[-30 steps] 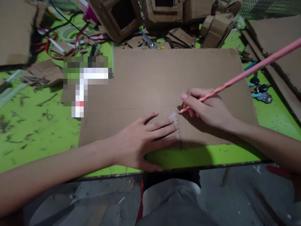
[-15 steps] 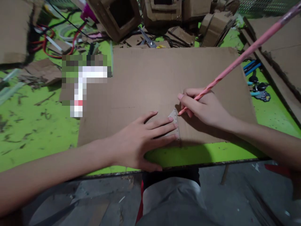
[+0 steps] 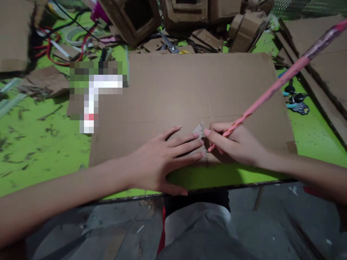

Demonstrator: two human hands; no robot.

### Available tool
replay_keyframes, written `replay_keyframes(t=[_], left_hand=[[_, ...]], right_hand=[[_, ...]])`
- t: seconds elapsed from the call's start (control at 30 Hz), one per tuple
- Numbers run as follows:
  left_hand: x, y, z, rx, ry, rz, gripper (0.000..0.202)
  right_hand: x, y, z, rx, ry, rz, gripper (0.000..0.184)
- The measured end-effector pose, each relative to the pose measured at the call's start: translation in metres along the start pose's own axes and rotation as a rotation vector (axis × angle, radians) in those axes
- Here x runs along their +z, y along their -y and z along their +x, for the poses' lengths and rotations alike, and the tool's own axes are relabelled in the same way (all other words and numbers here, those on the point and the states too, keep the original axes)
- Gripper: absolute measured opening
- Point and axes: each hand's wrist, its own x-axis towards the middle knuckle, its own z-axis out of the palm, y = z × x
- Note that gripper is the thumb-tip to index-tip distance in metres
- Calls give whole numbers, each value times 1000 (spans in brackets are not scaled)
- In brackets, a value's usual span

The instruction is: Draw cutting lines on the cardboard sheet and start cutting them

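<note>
A large flat sheet of cardboard (image 3: 168, 86) lies before me on the green tabletop, with faint lines drawn across it. My left hand (image 3: 165, 155) is spread, its fingertips pressing a small triangular ruler (image 3: 199, 130) against the sheet near the front edge. Much of the ruler is hidden under those fingers. In my right hand (image 3: 230, 142) is a long pink pencil (image 3: 260, 103), gripped low down. Its tip meets the cardboard beside the ruler's right edge, and its other end slants up to the right.
Scissors (image 3: 169, 41) lie behind the sheet among cardboard scraps and boxes (image 3: 187, 16). Keys (image 3: 296, 98) rest at the right, beside more cardboard (image 3: 322, 54). Red cable (image 3: 50, 50) and clippings cover the left side. A pixelated patch hides something at the sheet's left edge.
My right hand has brought the pencil tip down along the ruler's edge, toward me. My left hand stays on the ruler. A line right of the ruler now shows, uncovered by the right hand.
</note>
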Motion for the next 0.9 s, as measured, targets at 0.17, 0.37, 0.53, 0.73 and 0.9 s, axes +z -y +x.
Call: replay_keyframes(t=[0.17,0.37,0.53,0.73,0.9], left_hand=[[0,2,0,-1,11,34,78],[-3,-14,-4,-31,22,263,65],[1,-61,-11,-355,-28,468,65],[7,-86,-3,-299,-41,443,65],[9,-81,27,-210,9,437,75]], right_hand=[[3,-1,0,5,4,-25,33],[-17,1,2,23,-212,171,36],[-73,-9,4,-138,-589,157,29],[-107,-27,13,-272,-615,162,28],[-98,-29,24,-287,-413,176,29]])
